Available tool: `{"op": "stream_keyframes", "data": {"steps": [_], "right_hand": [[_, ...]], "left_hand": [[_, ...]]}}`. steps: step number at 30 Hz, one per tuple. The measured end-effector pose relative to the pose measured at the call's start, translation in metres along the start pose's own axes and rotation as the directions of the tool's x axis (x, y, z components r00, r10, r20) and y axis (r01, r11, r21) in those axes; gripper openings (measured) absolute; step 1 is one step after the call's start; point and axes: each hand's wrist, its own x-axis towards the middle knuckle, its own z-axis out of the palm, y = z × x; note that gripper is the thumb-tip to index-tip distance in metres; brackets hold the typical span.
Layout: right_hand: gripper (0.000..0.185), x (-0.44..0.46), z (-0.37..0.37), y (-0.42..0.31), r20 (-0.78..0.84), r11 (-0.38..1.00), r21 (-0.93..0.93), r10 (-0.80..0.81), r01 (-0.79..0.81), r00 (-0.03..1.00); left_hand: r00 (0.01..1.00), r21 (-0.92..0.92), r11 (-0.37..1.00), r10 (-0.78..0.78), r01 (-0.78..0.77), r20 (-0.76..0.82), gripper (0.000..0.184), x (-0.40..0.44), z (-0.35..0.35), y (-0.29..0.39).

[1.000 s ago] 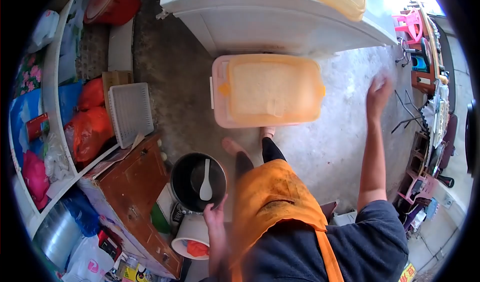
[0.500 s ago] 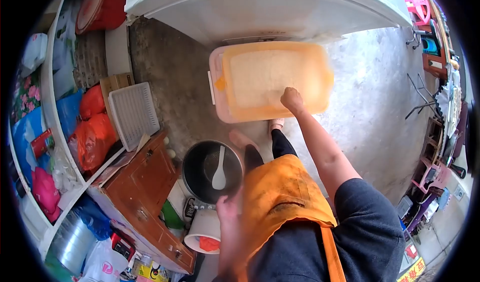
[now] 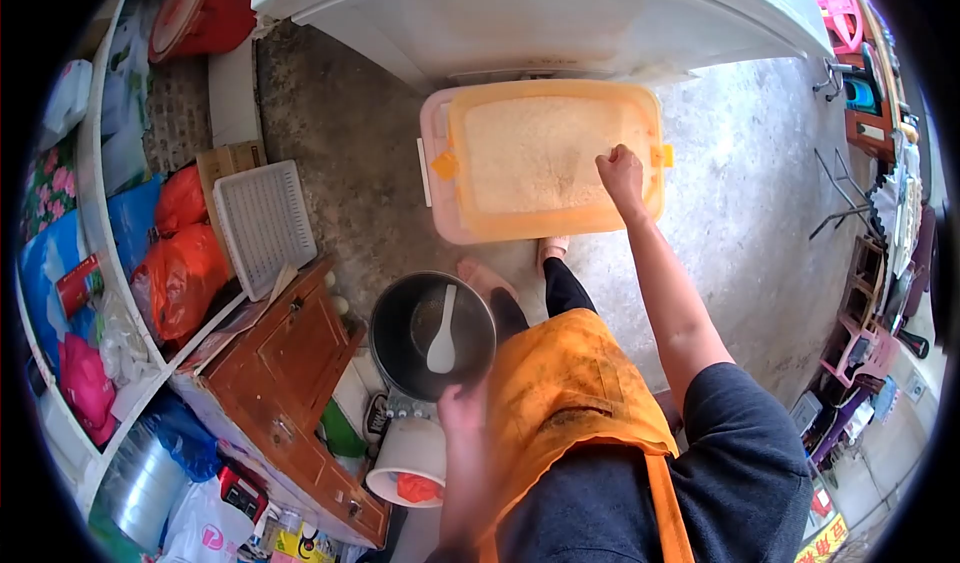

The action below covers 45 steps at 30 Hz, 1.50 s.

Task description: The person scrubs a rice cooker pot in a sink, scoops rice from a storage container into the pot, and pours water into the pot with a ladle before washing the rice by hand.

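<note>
Dark pot [image 3: 400, 338], held at the person's left beside the orange apron [image 3: 580, 383], carries a white paddle [image 3: 440, 348] lying inside with its handle against the far wall. The fingers of the left hand [image 3: 465, 408] are clamped on the near rim, though blur hides their detail. The right hand [image 3: 622, 175] is over the right part of an orange-rimmed box [image 3: 540, 228], its fingers curled together; whether it touches the box or grips something, I cannot tell. A pale, grainy surface shows inside the rim. The box is in front of the person's feet, near a white appliance [image 3: 560, 28]. A brown cabinet [image 3: 285, 393] and white bucket [image 3: 430, 443] stand near the pot.
</note>
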Motion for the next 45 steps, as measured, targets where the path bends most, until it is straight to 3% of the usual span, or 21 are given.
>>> {"op": "stream_keyframes", "data": {"steps": [1, 2, 5, 6, 9, 12, 16, 19, 20, 21, 22, 23, 24, 25, 26, 28, 31, 37, 41, 43, 45], "right_hand": [[0.026, -0.004, -0.004, -0.006, -0.116, 0.908, -0.408, -0.152, 0.093, 0.981], [0.031, 0.007, 0.006, 0.012, -0.164, 0.852, -0.491, -0.295, 0.182, 0.941], [0.036, 0.022, 0.036, 0.053, -0.064, 0.803, -0.525, -0.368, 0.283, 0.927], [0.032, 0.026, 0.041, 0.064, -0.116, 0.717, -0.552, -0.571, 0.426, 0.812], [0.035, 0.02, 0.021, 0.058, 0.034, 0.726, -0.43, -0.581, 0.537, 0.813], [0.043, 0.009, -0.003, 0.024, 0.24, 0.833, -0.357, -0.356, 0.423, 0.903], [0.055, 0.018, -0.003, 0.032, -0.181, 0.83, -0.456, -0.439, 0.32, 0.88], [0.055, 0.024, 0.012, 0.023, -0.261, 0.795, -0.597, -0.321, 0.109, 0.91], [0.056, 0.017, 0.02, 0.031, -0.052, 0.68, -0.645, -0.496, 0.35, 0.867], [0.059, 0.015, 0.041, 0.032, -0.063, 0.735, -0.628, -0.374, 0.255, 0.925], [0.06, 0.012, 0.057, 0.017, -0.088, 0.857, -0.508, -0.152, 0.087, 0.985], [0.066, 0.013, 0.075, 0.018, -0.12, 0.88, -0.473, -0.106, 0.037, 0.987], [0.064, 0.022, 0.072, 0.023, 0.107, 0.949, -0.313, 0.083, -0.046, 0.991], [0.061, 0.023, 0.063, 0.022, 0.356, 0.971, -0.168, 0.222, -0.171, 0.908], [0.057, 0.018, 0.062, 0.028, 0.379, 0.96, 0.127, 0.185, -0.249, 0.907], [0.049, 0.0, 0.058, 0.037, 0.387, 0.68, 0.647, 0.097, -0.345, 0.917], [0.039, -0.016, 0.04, 0.027, 0.389, 0.452, 0.809, 0.066, -0.376, 0.919], [0.045, -0.059, -0.011, -0.03, 0.258, 0.67, 0.739, -0.186, -0.07, 0.948], [0.051, -0.13, -0.034, -0.071, 0.057, 0.605, 0.765, -0.407, 0.222, 0.911], [0.053, -0.164, -0.037, -0.082, -0.038, 0.597, 0.675, -0.558, 0.433, 0.829], [0.06, -0.185, -0.047, -0.082, 0.106, 0.655, 0.257, -0.75, 0.71, 0.653]], "left_hand": [[1.0, 0.008, 1.0, 0.003, -0.003, -0.011, 0.067, 0.0, -0.001, 0.0], [1.0, 0.016, 1.0, 0.005, -0.004, -0.02, 0.067, -0.001, -0.001, 0.0], [0.999, -0.009, 1.0, -0.007, 0.007, -0.043, 0.067, 0.0, 0.002, 0.001], [0.999, -0.026, 1.0, -0.014, 0.013, -0.051, 0.067, -0.001, 0.004, 0.0], [0.999, 0.057, 0.998, 0.037, -0.035, -0.034, 0.068, -0.002, 0.003, 0.0], [0.998, 0.036, 0.999, 0.017, -0.015, -0.058, 0.068, 0.001, -0.008, 0.004], [0.996, 0.11, 0.994, 0.032, -0.023, -0.079, 0.061, 0.0, -0.004, 0.006], [0.988, 0.246, 0.967, 0.103, -0.072, -0.117, 0.055, -0.002, -0.009, 0.01], [0.986, 0.309, 0.946, 0.137, -0.101, -0.098, 0.053, -0.005, -0.006, 0.009], [0.983, 0.37, 0.92, 0.169, -0.129, -0.077, 0.052, -0.008, -0.003, 0.009], [0.982, 0.393, 0.91, 0.176, -0.133, -0.074, 0.052, -0.011, -0.001, 0.008], [0.981, 0.416, 0.899, 0.183, -0.138, -0.071, 0.051, -0.014, 0.002, 0.008], [0.979, 0.44, 0.887, 0.192, -0.143, -0.069, 0.051, -0.019, 0.005, 0.008], [0.975, 0.473, 0.871, 0.201, -0.134, -0.094, 0.05, -0.026, 0.012, 0.007], [0.971, 0.503, 0.855, 0.211, -0.127, -0.114, 0.05, -0.033, 0.021, 0.005], [0.97, 0.516, 0.848, 0.211, -0.122, -0.118, 0.048, -0.041, 0.03, 0.005], [0.972, 0.517, 0.846, 0.213, -0.131, -0.103, 0.047, -0.049, 0.044, -0.001], [0.977, 0.624, 0.773, 0.202, -0.113, -0.074, 0.047, -0.049, 0.063, -0.006], [0.978, 0.701, 0.706, 0.197, -0.096, -0.065, 0.048, -0.049, 0.077, -0.01], [0.974, 0.733, 0.671, 0.22, -0.109, -0.056, 0.048, -0.05, 0.082, -0.014], [0.98, 0.731, 0.675, 0.194, -0.099, -0.047, 0.049, -0.051, 0.086, -0.015]]}}
